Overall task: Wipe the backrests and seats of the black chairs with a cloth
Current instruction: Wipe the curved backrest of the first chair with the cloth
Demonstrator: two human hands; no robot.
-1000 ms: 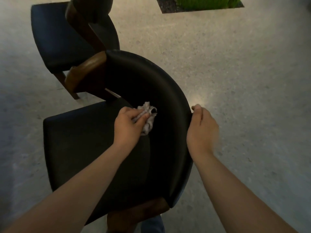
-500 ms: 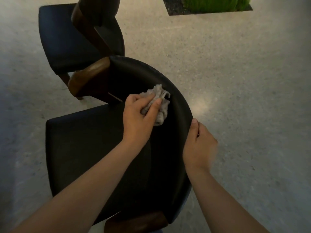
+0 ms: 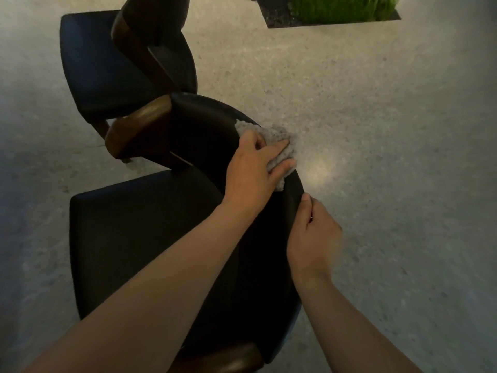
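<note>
Two hands work at the backrest [image 3: 204, 122] of the near black chair [image 3: 134, 224]. The left hand [image 3: 251, 168] clutches the crumpled grey cloth [image 3: 279, 146] against its top, cloth bunched under and past the fingers; the right hand [image 3: 314, 235] grasps the backrest just beside it.

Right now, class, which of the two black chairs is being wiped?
The nearer black padded chair: the left hand holds the crumpled grey cloth against its curved backrest, which the right hand grips. The farther black chair is untouched.
</note>
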